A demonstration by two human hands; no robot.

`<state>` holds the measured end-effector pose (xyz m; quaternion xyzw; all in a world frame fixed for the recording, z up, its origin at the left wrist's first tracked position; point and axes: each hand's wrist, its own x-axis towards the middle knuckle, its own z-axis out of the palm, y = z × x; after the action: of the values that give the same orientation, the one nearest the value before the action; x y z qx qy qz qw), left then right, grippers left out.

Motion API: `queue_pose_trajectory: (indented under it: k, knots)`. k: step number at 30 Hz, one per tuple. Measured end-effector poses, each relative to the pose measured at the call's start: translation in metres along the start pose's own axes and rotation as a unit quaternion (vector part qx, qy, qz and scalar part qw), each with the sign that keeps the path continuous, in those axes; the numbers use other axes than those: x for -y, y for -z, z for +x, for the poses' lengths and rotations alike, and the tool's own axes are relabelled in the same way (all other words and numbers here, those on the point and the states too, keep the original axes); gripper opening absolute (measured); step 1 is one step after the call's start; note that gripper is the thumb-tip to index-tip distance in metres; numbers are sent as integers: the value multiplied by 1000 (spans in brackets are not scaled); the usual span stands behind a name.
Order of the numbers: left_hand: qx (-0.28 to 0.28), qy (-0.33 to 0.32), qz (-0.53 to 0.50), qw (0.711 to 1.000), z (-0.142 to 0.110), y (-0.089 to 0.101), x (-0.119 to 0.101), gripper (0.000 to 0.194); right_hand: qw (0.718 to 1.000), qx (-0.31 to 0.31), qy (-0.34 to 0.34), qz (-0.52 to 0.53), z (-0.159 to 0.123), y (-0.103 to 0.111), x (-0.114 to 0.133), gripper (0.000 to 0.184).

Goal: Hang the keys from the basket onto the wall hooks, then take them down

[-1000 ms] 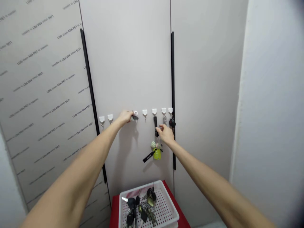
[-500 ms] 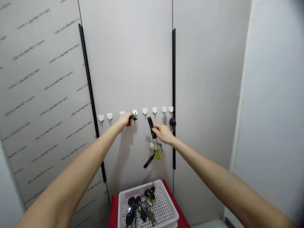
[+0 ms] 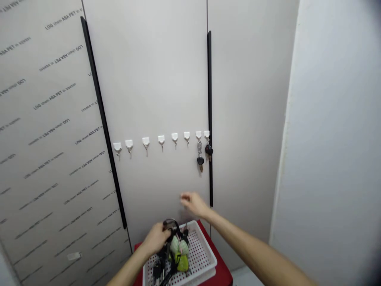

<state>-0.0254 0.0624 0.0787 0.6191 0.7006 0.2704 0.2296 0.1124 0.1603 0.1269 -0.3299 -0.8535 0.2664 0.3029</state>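
My left hand is low over the basket, fingers closed on dark keys partly hidden among the pile. Beside its fingertips a black strap loop stands up, belonging to a keychain with pale round charms and a yellow-green tag. This keychain lies on other black-headed keys in the white perforated basket. My right hand hovers above the basket's back right corner, holding nothing, its fingers loosely apart and slightly blurred.
A row of white hooks runs across the cabinet panel. Keys on a coiled clip and another key bunch hang from the two rightmost hooks. Long black handles line the panel edges. Under the basket is a red surface.
Both hands have come down from the hooks to the basket. The strap keychain has left my right hand and lies in the basket. The hook my left hand was at is bare.
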Motion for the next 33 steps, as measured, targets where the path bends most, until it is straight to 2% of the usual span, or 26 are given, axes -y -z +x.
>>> queue_pose_trajectory:
  k: [1,3,4,6,8,10,13,16,18,21,24,28,33]
  knots:
    - [-2,6,15,1000,-2,-3,5,16,996,-89,-2,-1,10,15,3,24]
    - [-17,16,37,999,-7,-9,13,18,962,-267,-34,-41,31,50,13,27]
    - [-22,20,44,999,-10,-13,17,19,945,-315,-57,-65,41,65,18,29]
    - [-16,28,52,998,-16,-21,24,20,923,-356,-103,-104,55,88,27,33]
    - [-5,43,63,997,-25,-28,31,21,912,-362,-152,-122,62,99,32,37]
    - [0,52,79,996,-33,-34,37,23,902,-365,-187,-136,64,100,32,36]
    - [-6,37,107,994,-43,-38,43,27,902,-343,-203,-167,63,98,27,27]
    - [-22,17,124,992,-49,-40,44,29,910,-337,-162,-178,65,104,30,20]
    - [-34,15,129,991,-50,-40,43,28,909,-372,-100,-159,68,116,38,22]
    - [-41,16,131,990,-51,-40,43,27,883,-456,-34,-105,70,140,46,26]
    - [-32,19,128,991,-51,-40,44,27,870,-489,-38,-52,69,155,37,26]
    - [-45,19,134,990,-51,-41,44,24,905,-411,-85,-65,62,146,11,26]
    - [-59,19,134,989,-53,-41,42,22,912,-379,-113,-110,60,125,4,25]
